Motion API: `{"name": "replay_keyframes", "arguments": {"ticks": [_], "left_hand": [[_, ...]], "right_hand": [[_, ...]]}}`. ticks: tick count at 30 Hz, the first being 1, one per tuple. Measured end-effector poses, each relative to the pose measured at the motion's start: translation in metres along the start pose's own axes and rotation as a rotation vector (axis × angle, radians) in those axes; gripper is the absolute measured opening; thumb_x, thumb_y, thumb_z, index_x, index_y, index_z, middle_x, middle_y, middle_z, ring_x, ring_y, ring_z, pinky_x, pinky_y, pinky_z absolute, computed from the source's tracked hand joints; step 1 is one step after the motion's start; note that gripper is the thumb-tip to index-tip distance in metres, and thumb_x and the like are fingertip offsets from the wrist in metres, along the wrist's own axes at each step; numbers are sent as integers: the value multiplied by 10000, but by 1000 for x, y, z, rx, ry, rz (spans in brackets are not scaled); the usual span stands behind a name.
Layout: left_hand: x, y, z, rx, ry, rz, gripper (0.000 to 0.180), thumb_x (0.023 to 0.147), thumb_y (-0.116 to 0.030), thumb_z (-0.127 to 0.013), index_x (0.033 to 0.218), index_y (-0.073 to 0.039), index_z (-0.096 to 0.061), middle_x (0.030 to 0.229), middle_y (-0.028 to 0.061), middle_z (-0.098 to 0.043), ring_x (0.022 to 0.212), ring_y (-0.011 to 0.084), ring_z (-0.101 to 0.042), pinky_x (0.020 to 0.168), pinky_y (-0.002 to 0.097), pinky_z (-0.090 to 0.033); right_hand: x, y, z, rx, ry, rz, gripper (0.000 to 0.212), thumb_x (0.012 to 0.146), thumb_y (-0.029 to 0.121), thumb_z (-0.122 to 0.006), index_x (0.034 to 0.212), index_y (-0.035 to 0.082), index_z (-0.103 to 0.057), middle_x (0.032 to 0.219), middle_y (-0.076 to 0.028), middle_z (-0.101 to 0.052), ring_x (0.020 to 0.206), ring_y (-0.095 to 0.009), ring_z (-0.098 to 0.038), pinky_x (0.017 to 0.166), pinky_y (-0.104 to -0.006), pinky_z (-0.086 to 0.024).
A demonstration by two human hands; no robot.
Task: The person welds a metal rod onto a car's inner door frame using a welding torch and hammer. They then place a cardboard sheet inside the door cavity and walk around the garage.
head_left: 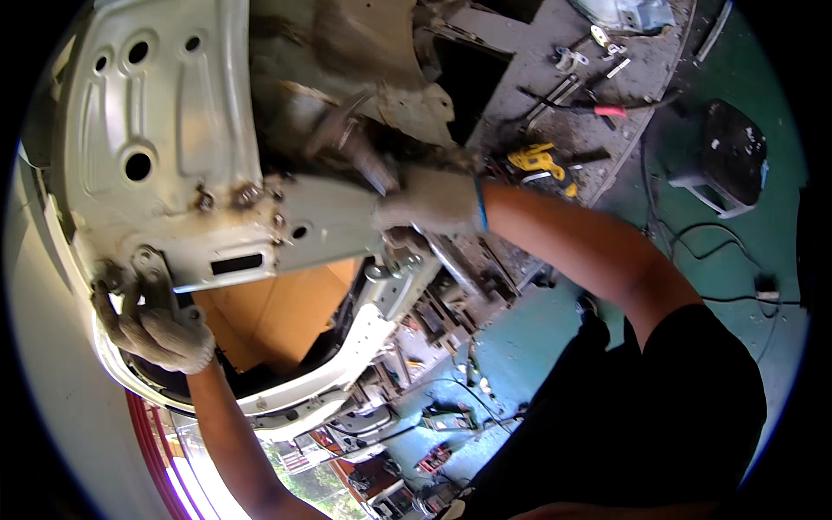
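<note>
My right hand (425, 201), in a pale work glove, is closed around the handle of a hammer (351, 143). The hammer's head, blurred by motion, is raised above a bare metal car body panel (329, 221), and the handle's end sticks out below my fist. At the panel's left corner, my gloved left hand (165, 334) has its fingers curled around a small metal bracket (152, 269) with round holes. It holds the bracket against the panel edge. Rough, brownish weld spots (247, 196) run along a seam between the hands.
Brown cardboard (269, 316) lies in the opening below the panel. To the right, a grey platform (520, 95) carries a yellow tool (537, 159) and loose metal tools. A black stool (732, 152) stands on the green floor, where cables (693, 251) trail. Parts clutter the area below.
</note>
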State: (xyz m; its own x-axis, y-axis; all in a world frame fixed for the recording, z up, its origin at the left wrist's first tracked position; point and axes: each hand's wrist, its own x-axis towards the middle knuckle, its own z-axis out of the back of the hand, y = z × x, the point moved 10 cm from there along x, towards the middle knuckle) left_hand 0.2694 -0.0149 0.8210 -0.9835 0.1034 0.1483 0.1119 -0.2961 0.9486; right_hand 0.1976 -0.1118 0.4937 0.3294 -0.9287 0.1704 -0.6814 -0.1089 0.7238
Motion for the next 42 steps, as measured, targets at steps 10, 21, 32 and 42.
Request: {"name": "replay_keyframes", "arguments": {"ticks": [10, 21, 32, 42], "left_hand": [[-20, 27, -2, -184, -69, 161, 89, 932, 54, -672, 950, 135, -640, 1241, 244, -609, 1191, 457, -634, 895, 428, -656], [-42, 60, 0, -357, -319, 274, 285, 980, -155, -606, 1077, 82, -732, 1217, 286, -670, 1097, 411, -697, 907, 445, -612], [-170, -57, 21, -716, -752, 796, 586, 941, -109, -670, 1460, 96, -494, 1435, 359, -513, 1334, 456, -544, 1068, 491, -518], [-421, -382, -66, -810, 680, 1083, 957, 938, -568, -604, 1587, 63, -296, 1666, 262, -288, 1557, 428, -246, 1289, 535, -145]], "right_hand": [[-70, -151, 90, -162, -265, -314, 354, 945, 371, -682, 835, 35, -699, 689, -66, -650, 556, -173, -611, 518, -345, -496], [-141, -226, 61, -70, -356, -417, 361, 959, 375, -683, 752, 82, -646, 640, -49, -634, 471, -151, -559, 464, -329, -473], [-538, -366, 57, -310, -1202, -1135, 250, 899, 232, -634, 688, 101, -600, 554, -78, -528, 407, -207, -477, 400, -391, -391], [-839, -397, -94, -396, -1469, -1508, 333, 939, 274, -617, 711, 36, -660, 601, -125, -604, 549, -292, -647, 550, -469, -528]]}}
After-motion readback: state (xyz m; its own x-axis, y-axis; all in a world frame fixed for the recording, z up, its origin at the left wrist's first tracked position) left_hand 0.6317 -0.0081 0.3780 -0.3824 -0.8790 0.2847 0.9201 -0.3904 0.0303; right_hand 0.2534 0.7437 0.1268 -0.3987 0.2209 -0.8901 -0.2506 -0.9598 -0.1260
